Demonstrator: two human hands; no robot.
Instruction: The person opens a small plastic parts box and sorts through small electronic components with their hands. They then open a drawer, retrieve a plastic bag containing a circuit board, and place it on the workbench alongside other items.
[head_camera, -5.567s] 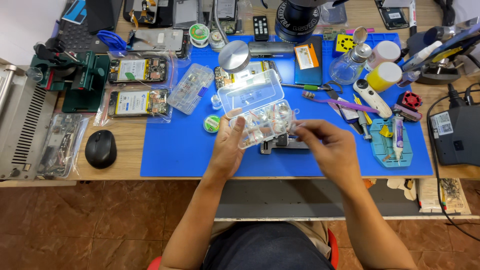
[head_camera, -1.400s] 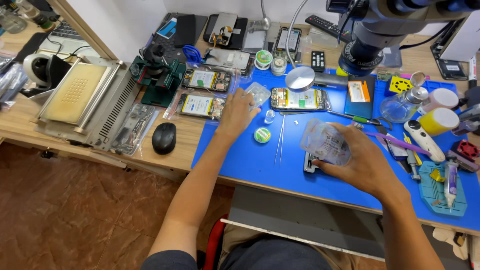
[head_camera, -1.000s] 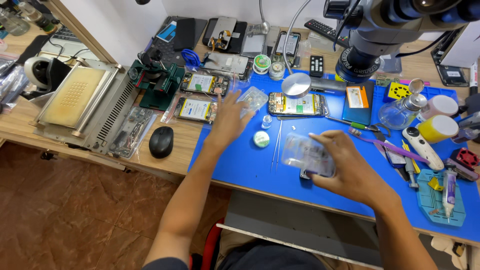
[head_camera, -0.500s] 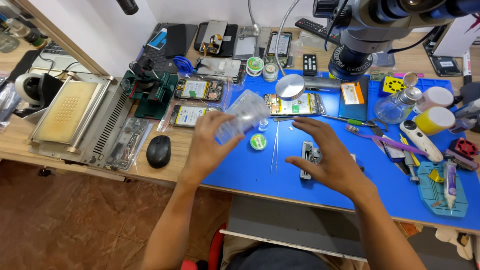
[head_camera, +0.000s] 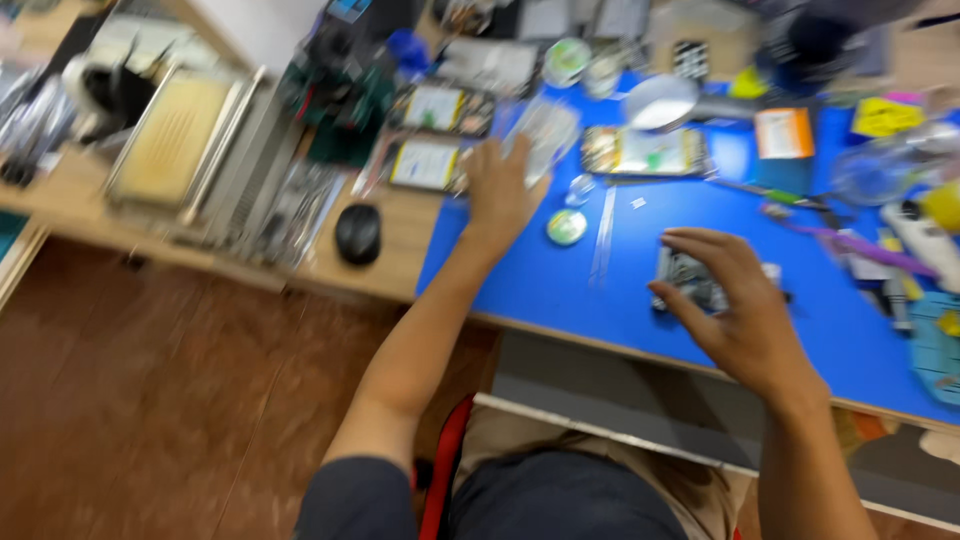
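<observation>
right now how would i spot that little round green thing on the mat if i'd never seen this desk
Start at the big blue mat that covers the right part of the desk. Near its left side, just below the left hand, lies the small round tin. It is the only flat green and white disc lying alone on bare blue, left of the right hand.

A matt blue rubbery mat (head_camera: 560, 290) covers the pale wooden desk (head_camera: 400, 225); clear glossy plastic box (head_camera: 545, 130).

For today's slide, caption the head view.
Left hand on clear plastic box; right hand over small part on blue mat.
</observation>
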